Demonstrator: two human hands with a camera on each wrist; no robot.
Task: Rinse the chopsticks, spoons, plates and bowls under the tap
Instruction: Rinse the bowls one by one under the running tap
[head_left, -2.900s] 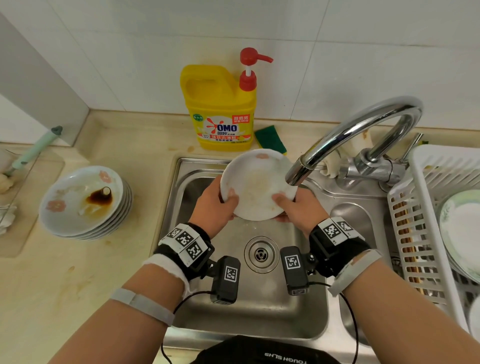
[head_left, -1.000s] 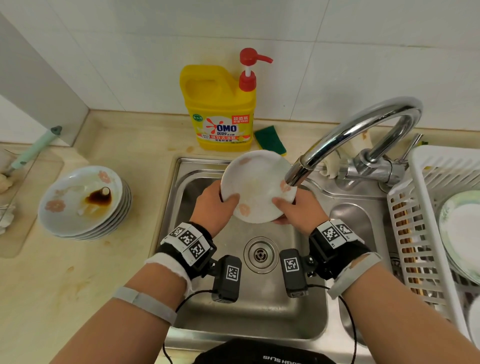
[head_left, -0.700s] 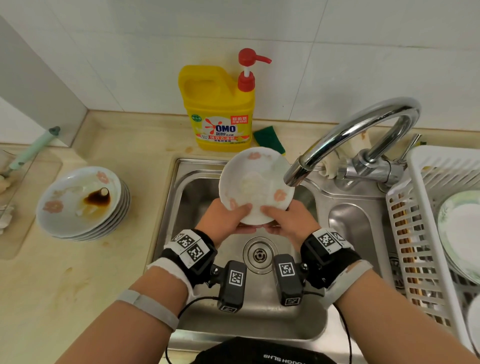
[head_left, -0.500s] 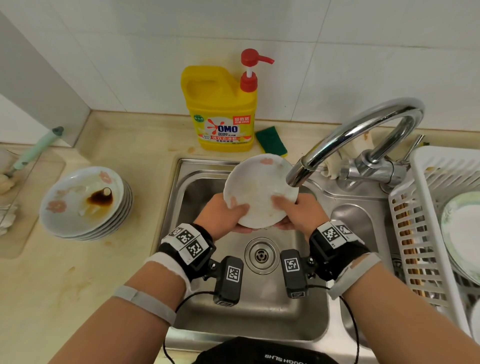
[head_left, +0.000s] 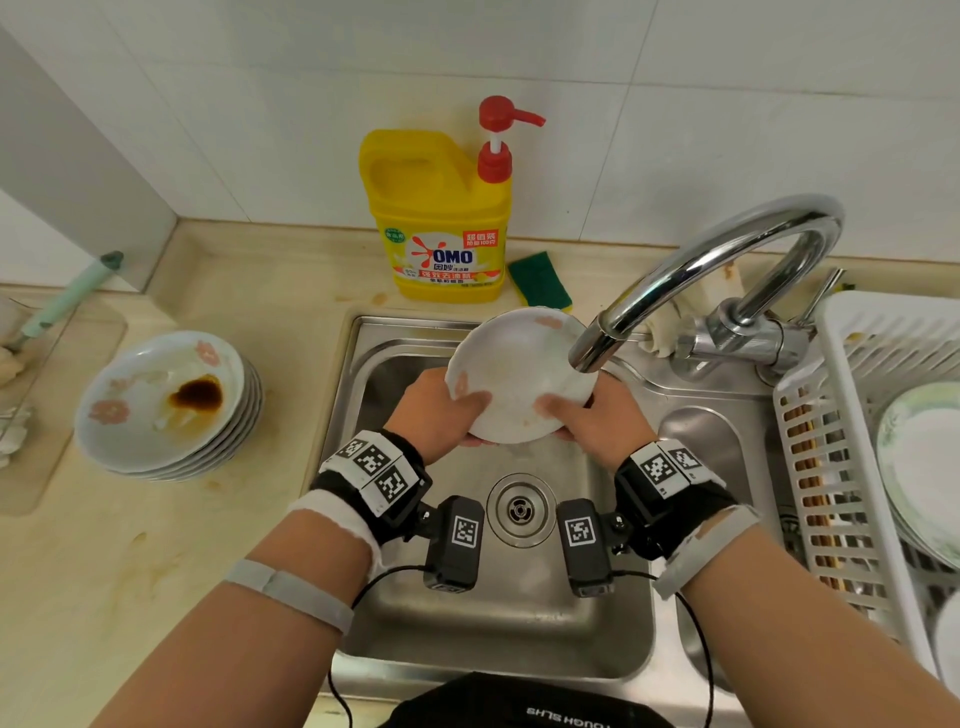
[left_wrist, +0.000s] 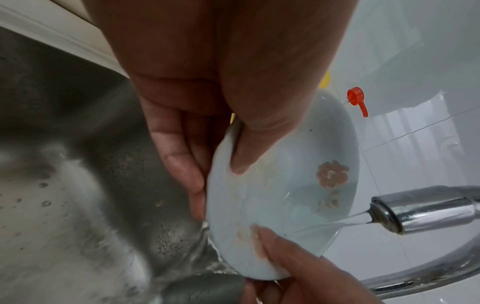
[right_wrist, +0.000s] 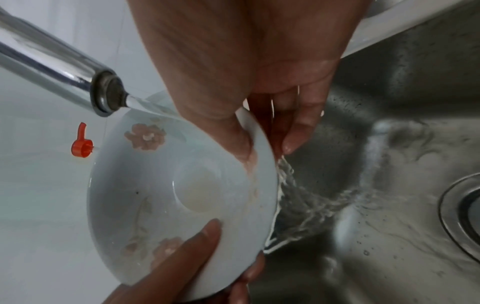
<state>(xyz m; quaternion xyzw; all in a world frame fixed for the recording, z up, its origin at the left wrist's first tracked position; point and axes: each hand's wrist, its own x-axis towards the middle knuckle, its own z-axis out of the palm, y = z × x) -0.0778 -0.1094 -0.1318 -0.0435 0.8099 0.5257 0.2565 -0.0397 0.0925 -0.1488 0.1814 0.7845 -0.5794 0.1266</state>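
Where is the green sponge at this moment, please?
In the head view, the green sponge lies on the counter behind the sink, just right of the yellow detergent bottle and left of the tap.

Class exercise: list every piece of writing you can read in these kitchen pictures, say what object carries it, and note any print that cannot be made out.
"OMO": on the label of the yellow detergent bottle.
Chinese characters on that label, around the logo: too small to read reliably.
"TOUGH SLHS", as far as it can be made out: upside down on the black strap at the bottom edge.
Wrist markers: square patterns, no words.
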